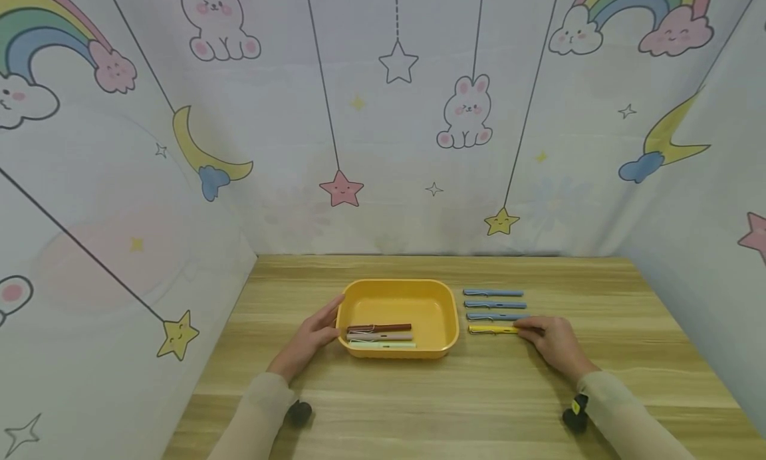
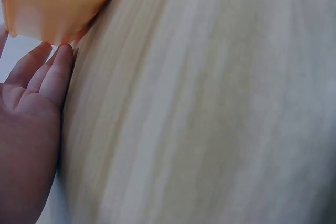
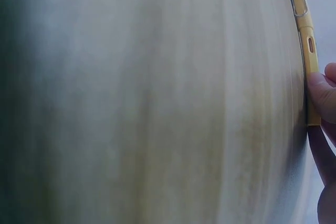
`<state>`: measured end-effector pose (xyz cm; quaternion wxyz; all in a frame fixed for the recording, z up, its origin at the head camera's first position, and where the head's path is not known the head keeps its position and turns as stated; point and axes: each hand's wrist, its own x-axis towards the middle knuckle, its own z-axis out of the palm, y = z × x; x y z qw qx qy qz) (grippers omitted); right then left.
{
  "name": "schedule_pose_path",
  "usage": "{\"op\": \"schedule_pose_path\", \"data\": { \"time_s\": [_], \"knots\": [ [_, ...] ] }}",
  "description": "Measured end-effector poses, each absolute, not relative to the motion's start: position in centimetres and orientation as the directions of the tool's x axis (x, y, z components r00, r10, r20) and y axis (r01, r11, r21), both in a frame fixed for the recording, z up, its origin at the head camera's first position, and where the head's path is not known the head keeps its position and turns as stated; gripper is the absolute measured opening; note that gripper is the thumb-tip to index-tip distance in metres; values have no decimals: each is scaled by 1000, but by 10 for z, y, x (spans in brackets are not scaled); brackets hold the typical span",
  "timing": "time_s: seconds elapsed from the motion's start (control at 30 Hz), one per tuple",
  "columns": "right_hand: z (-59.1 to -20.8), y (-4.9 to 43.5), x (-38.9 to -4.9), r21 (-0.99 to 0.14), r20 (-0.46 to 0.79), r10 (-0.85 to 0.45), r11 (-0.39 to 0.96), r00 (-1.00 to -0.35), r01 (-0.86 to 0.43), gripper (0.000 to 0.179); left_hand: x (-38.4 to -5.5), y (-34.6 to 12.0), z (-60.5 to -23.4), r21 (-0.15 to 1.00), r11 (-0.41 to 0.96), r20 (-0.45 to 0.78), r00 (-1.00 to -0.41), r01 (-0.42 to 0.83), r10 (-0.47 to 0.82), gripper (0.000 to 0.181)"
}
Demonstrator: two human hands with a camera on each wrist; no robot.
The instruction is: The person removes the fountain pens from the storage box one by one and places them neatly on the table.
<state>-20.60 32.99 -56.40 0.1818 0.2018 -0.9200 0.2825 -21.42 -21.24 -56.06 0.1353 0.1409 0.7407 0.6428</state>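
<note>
A yellow fountain pen (image 1: 493, 330) lies on the table to the right of a yellow plastic tray (image 1: 413, 288). My right hand (image 1: 553, 340) pinches its right end between thumb and fingers; the right wrist view shows the same pen (image 3: 311, 51) with a wire clip and a small slot in its barrel. At the tray's left side, my left hand (image 1: 308, 344) rests with extended fingers (image 2: 55, 74) against the outer wall. Inside the tray are a dark red pen (image 1: 389, 328), a pale pinkish pen (image 1: 389, 337) and a pale green pen (image 1: 389, 345), side by side.
Beyond the yellow pen lie a blue pen (image 1: 493, 292), a second blue pen (image 1: 497, 305) and a third blue pen (image 1: 493, 316), roughly parallel. The wood-grain table (image 1: 431, 407) meets a patterned cloth backdrop (image 1: 389, 227) at the back and both sides.
</note>
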Motion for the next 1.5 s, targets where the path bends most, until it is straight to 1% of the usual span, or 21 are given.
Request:
{"op": "schedule_pose_path", "data": {
  "time_s": [0.27,0.53,0.67,0.83,1.0,1.17,1.33,1.5],
  "knots": [
    [-563,330,-206,-468,432,-254,758,-866,-455,26,-213,-212,-558,992,125,-14,-923,36,385,69],
    [-561,329,-204,-460,444,-257,757,-858,-465,27,-213,-213,-560,992,123,-14,-923,36,385,69],
    [-558,330,-203,-481,441,-226,758,-869,-442,28,-213,-213,-560,991,131,-20,-926,32,376,69],
    [-550,327,-202,-562,390,-176,732,-904,-385,29,-213,-212,-559,992,127,-27,-926,23,376,70],
    [-539,320,-203,-628,333,-156,699,-930,-342,36,-213,-212,-559,992,126,-24,-924,27,382,70],
    [-530,310,-201,-713,286,-132,633,-949,-303,40,-214,-213,-560,990,141,-26,-927,29,374,69],
    [-525,300,-202,-779,255,-132,559,-958,-284,40,-214,-213,-560,989,146,-27,-927,30,374,69],
    [-520,289,-205,-810,237,-152,515,-960,-281,41,-213,-212,-559,990,137,-25,-926,29,376,69]
  ]
}}
